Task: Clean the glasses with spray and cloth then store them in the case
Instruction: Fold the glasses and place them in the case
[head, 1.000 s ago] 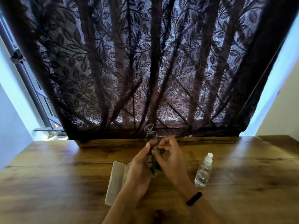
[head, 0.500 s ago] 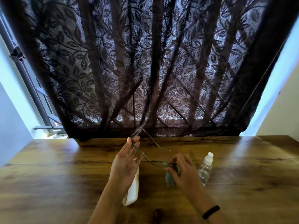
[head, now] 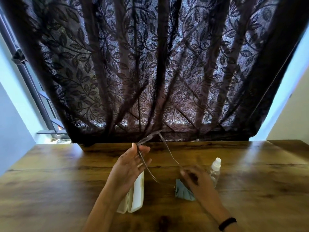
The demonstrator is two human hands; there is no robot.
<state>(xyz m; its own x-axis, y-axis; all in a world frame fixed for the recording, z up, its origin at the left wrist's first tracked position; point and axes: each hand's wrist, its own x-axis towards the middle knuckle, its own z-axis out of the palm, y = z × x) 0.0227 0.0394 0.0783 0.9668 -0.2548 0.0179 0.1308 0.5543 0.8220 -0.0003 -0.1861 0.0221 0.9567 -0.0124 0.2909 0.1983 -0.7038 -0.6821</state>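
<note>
My left hand (head: 132, 166) holds the thin-framed glasses (head: 147, 139) by one end of the front, raised above the wooden table (head: 66, 181). Both temples are swung out and point toward me. My right hand (head: 195, 180) is blurred; its fingertips are at the tip of the right temple. The bunched blue cloth (head: 183, 192) is pressed against its underside, just above the tabletop. A white glasses case (head: 136, 198) lies under my left wrist, partly hidden by the forearm. The clear spray bottle (head: 214, 171) with a white nozzle stands upright just right of my right hand.
A dark leaf-patterned lace curtain (head: 153, 72) hangs along the table's far edge. A window frame (head: 33, 91) stands at the far left and a pale wall (head: 294, 114) at the right. A black band (head: 227, 223) is on my right wrist.
My hands have parted. The left one carried the glasses up and left, and the temples opened out. The right one dropped down and to the right with the cloth.
</note>
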